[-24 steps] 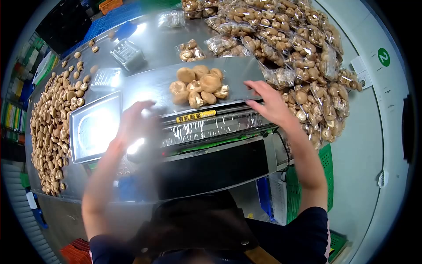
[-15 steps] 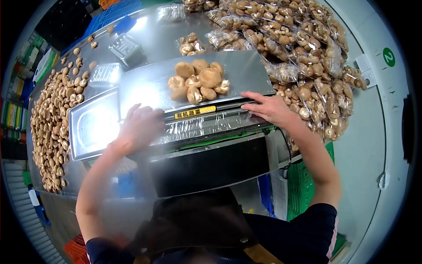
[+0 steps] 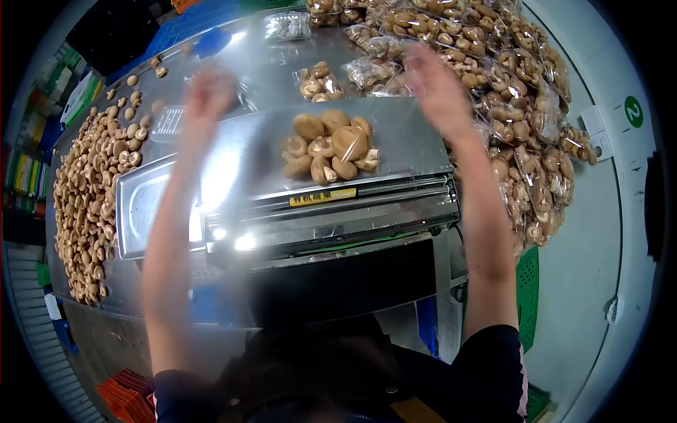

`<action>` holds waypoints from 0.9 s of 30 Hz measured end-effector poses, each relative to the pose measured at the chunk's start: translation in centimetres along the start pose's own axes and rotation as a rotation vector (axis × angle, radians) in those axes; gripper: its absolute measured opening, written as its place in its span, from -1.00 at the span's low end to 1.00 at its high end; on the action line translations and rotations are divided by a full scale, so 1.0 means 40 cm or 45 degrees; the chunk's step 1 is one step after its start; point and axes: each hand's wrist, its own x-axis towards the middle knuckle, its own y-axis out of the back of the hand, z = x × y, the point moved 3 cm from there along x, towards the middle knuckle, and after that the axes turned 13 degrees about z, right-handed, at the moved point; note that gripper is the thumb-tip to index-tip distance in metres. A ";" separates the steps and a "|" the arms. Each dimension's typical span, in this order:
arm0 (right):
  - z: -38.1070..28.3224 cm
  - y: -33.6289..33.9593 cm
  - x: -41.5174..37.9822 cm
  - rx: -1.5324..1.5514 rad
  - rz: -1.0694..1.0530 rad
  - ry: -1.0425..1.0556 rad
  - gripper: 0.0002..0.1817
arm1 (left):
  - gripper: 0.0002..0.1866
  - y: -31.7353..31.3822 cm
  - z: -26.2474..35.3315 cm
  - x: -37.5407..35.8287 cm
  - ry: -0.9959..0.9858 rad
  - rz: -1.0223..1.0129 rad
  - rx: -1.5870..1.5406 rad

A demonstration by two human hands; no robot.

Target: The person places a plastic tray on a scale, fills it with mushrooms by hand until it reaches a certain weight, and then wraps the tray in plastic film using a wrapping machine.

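A cluster of brown shiitake mushrooms lies on the metal plate of a wrapping machine. My left hand is raised beyond the cluster's left side, its fingers curled and blurred. On the right, my right hand is raised to a similar height, fingers drawn together and also smeared. Clear plastic film, seen only as bright streaks over the mushrooms, appears to stretch between both hands. Below the mushrooms a yellow printed label strip lies along the machine's front bars. The film's edges in my fingers are hard to make out.
Loose mushrooms are heaped on the left of the steel table. Bagged mushrooms pile up at the right and back. A metal tray adjoins the machine's left side. Clear plastic packs and a green crate are nearby.
Both hands have risen from the machine's front bars to beyond the mushrooms, left and right. The crinkled film at the front bars no longer shows there; streaks now cross the mushrooms.
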 end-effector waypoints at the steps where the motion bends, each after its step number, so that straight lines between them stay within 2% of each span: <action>1: 0.012 -0.065 -0.024 -0.193 -0.184 0.014 -0.44 | -0.48 -0.049 -0.130 -0.016 0.254 -0.035 0.197; 2: 0.087 -0.122 -0.062 -0.298 -0.352 0.021 -0.42 | -0.50 -0.087 -0.163 -0.051 0.094 -0.227 0.476; 3: 0.122 -0.148 -0.105 -0.271 -0.543 -0.204 -0.50 | -0.53 -0.116 -0.169 -0.086 -0.069 -0.418 0.753; 5: 0.065 -0.112 -0.134 -0.275 -0.539 0.013 -0.62 | -0.61 -0.121 -0.112 -0.126 -0.113 -0.443 0.700; 7: 0.017 -0.063 -0.169 -0.067 -0.713 -0.374 -0.63 | -0.68 -0.118 -0.026 -0.162 0.295 -0.454 0.479; 8: -0.015 -0.037 -0.186 0.037 -0.784 -0.559 -0.63 | -0.74 -0.106 0.007 -0.161 0.526 -0.543 0.541; 9: -0.072 -0.015 -0.229 0.521 -0.645 -0.738 -0.68 | -0.73 -0.107 0.058 -0.193 0.728 -0.527 0.386; 10: -0.087 0.009 -0.260 0.475 -0.608 -0.652 -0.73 | -0.73 -0.092 0.076 -0.225 0.491 -0.591 0.375; 12: -0.175 0.071 -0.295 0.592 -0.642 -1.014 -0.75 | -0.74 -0.070 0.139 -0.282 0.722 -0.515 0.255; 13: -0.214 0.101 -0.321 0.649 -0.655 -1.207 -0.76 | -0.74 -0.064 0.188 -0.319 1.191 -0.371 0.148; 16: -0.264 0.126 -0.435 0.528 -0.694 -1.294 -0.77 | -0.73 -0.027 0.204 -0.438 1.015 -0.550 0.185; 17: -0.255 0.122 -0.482 0.588 -0.707 -1.393 -0.77 | -0.73 -0.027 0.223 -0.488 1.292 -0.433 0.192; 18: -0.237 0.110 -0.530 0.545 -0.658 -1.388 -0.77 | -0.73 -0.013 0.163 -0.554 0.911 -0.521 0.331; 20: -0.201 0.073 -0.634 0.363 -0.503 -1.279 -0.79 | -0.75 -0.014 0.109 -0.648 1.001 -0.420 0.391; 21: -0.202 0.063 -0.655 0.068 -0.525 -1.073 -0.82 | -0.74 -0.007 0.070 -0.686 0.772 -0.381 0.532; 22: -0.184 0.045 -0.697 0.045 -0.412 -0.960 -0.82 | -0.75 -0.010 0.058 -0.704 0.525 -0.370 0.637; 24: -0.165 0.025 -0.746 -0.106 -0.207 -0.733 -0.82 | -0.76 -0.008 0.047 -0.728 0.411 -0.332 0.749; 25: -0.175 0.026 -0.743 -0.118 -0.082 -0.724 -0.81 | -0.76 -0.005 0.057 -0.725 0.295 -0.196 0.687; 27: -0.160 0.024 -0.773 -0.217 -0.105 -0.829 -0.74 | -0.69 0.033 0.028 -0.750 0.197 -0.140 0.731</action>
